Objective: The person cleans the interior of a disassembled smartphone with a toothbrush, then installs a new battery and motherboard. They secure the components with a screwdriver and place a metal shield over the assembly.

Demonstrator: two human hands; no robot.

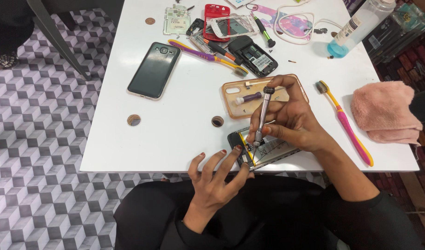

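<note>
On the white counter (175, 139), low centre of frame, your left hand (217, 178) steadies the opened phone (263, 150) with spread fingers; your right hand (293, 122) pinches the screwdriver (263, 115) (thin, fragile board; likely best held by its edges).

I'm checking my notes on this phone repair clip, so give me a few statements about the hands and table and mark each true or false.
1. The right hand holds a metal screwdriver upright over the opened phone. True.
2. The left hand grips a toothbrush. False: its fingers steady the opened phone.
3. A pink cloth lies at the table's right edge. True.
4. The dark phone lies under the right hand. False: it lies apart, upper left.
</note>
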